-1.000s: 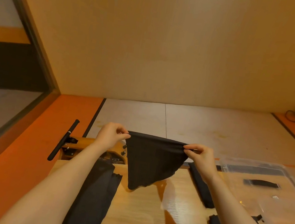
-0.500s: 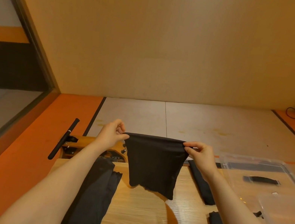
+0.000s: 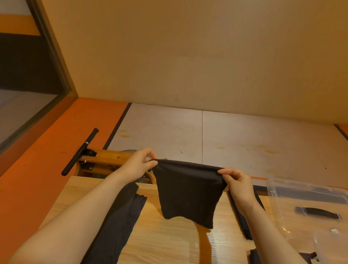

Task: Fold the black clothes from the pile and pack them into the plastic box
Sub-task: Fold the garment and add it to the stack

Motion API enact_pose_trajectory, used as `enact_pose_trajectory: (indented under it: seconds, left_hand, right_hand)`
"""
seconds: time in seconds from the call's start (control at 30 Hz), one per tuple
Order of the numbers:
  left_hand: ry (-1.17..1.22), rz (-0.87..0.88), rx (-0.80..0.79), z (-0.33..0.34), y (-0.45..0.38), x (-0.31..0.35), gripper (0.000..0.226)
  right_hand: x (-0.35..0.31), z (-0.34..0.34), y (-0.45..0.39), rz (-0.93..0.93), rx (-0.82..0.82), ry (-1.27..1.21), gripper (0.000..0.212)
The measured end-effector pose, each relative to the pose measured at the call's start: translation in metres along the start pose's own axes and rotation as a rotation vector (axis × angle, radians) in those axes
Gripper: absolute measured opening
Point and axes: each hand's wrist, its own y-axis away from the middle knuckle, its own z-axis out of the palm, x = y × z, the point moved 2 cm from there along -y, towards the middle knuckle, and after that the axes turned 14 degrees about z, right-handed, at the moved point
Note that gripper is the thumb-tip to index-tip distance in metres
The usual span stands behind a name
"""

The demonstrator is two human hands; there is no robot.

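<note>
Nearest me, a long black garment [image 3: 113, 233] lies on the pale wooden table [image 3: 169, 259]. Above it, my left hand [image 3: 139, 163] and right hand [image 3: 238, 185] each pinch a top corner of the small black cloth [image 3: 188, 192], hanging clear of the table. I'd keep that edge taut and level before folding; the clear plastic box [image 3: 318, 204] sits far right.

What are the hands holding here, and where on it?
A black cloth garment, pinched at its top edge: left hand on the left corner, right hand on the right. It hangs above the table.
</note>
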Motion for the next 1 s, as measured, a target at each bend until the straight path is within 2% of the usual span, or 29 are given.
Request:
enact_pose_trajectory:
  seconds: [0.23,0.47,0.7,1.0]
  left_hand:
    - [0.053,-0.025,0.023,0.015,0.003,-0.014,0.008]
    - [0.096,-0.113,-0.023,0.029,0.000,-0.028,0.041]
    - [0.210,-0.198,0.091,0.035,-0.010,-0.042,0.022]
    - [0.249,-0.206,0.209,0.017,-0.048,-0.035,0.033]
  right_hand:
    - [0.022,0.013,-0.016,0.068,0.001,-0.014,0.023]
    - [0.034,0.023,-0.031,0.138,-0.053,-0.004,0.023]
    - [0.030,0.035,-0.049,0.131,-0.088,0.071,0.030]
    - [-0.014,0.048,-0.083,0.035,-0.076,0.104,0.038]
